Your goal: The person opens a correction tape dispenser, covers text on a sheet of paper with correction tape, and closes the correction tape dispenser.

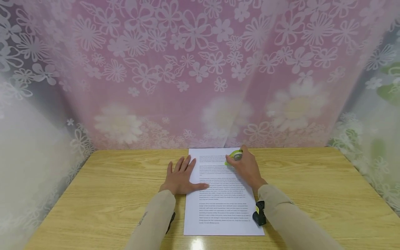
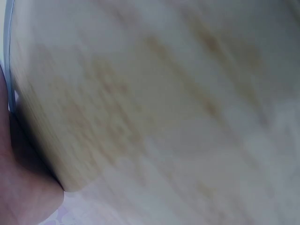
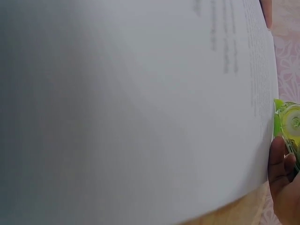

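Observation:
A printed sheet of white paper lies upright on the wooden table. On its left edge rests my left hand, fingers spread and thumb reaching onto the text. My right hand grips a green correction tape dispenser near the sheet's top right, its tip at the upper lines of print. In the right wrist view the dispenser shows its round reel, with the fingers of my right hand round its lower part. Only a part of my left hand enters the left wrist view.
The wooden table extends to both sides of the paper. Behind it hangs a pink curtain with white flowers, its lower edge at the table's back. Paler floral curtains hang at the left and right.

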The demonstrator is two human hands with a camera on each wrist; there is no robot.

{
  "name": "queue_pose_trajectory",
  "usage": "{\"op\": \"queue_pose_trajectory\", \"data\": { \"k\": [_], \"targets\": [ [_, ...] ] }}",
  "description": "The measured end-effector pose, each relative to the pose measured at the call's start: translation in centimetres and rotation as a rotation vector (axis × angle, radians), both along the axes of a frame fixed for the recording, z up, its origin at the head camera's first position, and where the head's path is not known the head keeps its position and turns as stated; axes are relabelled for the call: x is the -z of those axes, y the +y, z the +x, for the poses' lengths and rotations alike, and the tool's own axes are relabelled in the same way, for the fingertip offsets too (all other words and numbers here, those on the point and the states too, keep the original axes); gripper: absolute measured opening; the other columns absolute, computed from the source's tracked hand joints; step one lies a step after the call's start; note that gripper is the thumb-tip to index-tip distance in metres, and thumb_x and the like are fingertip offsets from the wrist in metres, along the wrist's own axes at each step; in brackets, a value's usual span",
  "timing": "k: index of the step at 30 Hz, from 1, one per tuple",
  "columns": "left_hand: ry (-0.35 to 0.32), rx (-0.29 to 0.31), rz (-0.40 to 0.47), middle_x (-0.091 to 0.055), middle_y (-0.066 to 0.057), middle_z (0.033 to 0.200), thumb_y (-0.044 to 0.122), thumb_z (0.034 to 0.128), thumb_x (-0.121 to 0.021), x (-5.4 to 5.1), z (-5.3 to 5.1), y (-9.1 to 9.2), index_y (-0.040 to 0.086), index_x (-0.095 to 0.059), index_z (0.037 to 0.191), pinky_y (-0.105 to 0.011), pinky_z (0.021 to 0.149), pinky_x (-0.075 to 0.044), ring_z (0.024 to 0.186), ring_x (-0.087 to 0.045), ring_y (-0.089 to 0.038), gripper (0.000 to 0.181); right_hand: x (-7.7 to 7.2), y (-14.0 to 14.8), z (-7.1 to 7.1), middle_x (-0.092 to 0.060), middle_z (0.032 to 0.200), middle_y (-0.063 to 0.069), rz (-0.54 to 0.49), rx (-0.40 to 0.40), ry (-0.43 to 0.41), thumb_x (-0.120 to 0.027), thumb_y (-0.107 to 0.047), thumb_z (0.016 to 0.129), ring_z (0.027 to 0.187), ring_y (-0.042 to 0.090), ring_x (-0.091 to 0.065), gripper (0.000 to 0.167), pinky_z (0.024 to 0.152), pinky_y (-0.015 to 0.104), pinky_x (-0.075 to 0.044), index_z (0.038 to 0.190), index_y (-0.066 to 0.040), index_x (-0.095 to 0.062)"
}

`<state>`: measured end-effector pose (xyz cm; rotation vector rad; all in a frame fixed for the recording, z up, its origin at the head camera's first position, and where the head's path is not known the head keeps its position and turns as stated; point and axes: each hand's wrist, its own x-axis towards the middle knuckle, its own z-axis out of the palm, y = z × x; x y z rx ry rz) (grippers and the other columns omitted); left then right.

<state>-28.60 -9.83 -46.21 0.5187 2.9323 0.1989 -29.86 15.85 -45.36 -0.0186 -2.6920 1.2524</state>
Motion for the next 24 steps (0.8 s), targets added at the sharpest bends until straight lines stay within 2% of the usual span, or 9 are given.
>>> {"op": "queue_pose_trajectory", "data": {
  "k": [4,7,14,21,24],
  "targets": [
    [0.000,0.001,-0.003,-0.003,0.000,0.160,0.092,0.0691,-0.035,0.09,-0.03,-0.09,0.023,-0.008,0.156,-0.056,0.110,0.003,0.145,-0.001,-0.025,0.114,0.04,-0.02,-0.04,-0.060,0.088,0.014,0.035,0.019,-0.019,-0.070,-0.040,0.086,0.064,0.021,-0.056,0.054,0.053,0.030,-0.045,0.115,-0.003,-0.043],
    [-0.002,0.000,-0.001,-0.004,0.000,0.160,0.091,0.0698,-0.037,-0.27,0.15,-0.01,0.023,-0.009,0.156,-0.057,0.110,0.002,0.145,-0.001,-0.025,0.113,0.06,0.02,-0.04,-0.061,0.090,0.015,0.059,0.029,-0.025,-0.069,-0.041,0.086,0.065,0.022,-0.057,0.056,0.055,0.030,-0.047,0.117,-0.003,-0.043],
    [0.010,-0.003,-0.010,-0.005,0.000,0.160,0.089,0.0706,-0.039,-0.67,0.32,0.14,0.023,-0.010,0.155,-0.057,0.110,-0.001,0.145,-0.003,-0.026,0.112,0.07,0.34,-0.23,-0.061,0.088,0.015,0.054,0.007,0.003,-0.068,-0.041,0.087,0.065,0.021,-0.058,0.056,0.055,0.030,-0.048,0.116,-0.001,-0.043],
    [0.007,-0.004,0.000,-0.005,0.001,0.160,0.089,0.0706,-0.040,-0.54,0.28,0.07,0.023,-0.010,0.155,-0.057,0.110,0.000,0.145,-0.002,-0.026,0.112,0.04,0.56,-0.21,-0.060,0.085,0.014,0.034,-0.003,0.011,-0.068,-0.041,0.087,0.061,0.020,-0.056,0.057,0.052,0.030,-0.046,0.118,-0.001,-0.043],
    [-0.002,-0.004,0.005,-0.005,0.000,0.160,0.089,0.0708,-0.041,-0.38,0.26,0.09,0.023,-0.011,0.155,-0.057,0.110,0.000,0.145,-0.003,-0.026,0.111,-0.04,0.62,-0.08,-0.061,0.084,0.014,0.075,0.022,-0.007,-0.068,-0.044,0.086,0.060,0.021,-0.056,0.060,0.050,0.030,-0.044,0.121,-0.002,-0.043]
  ]
}}
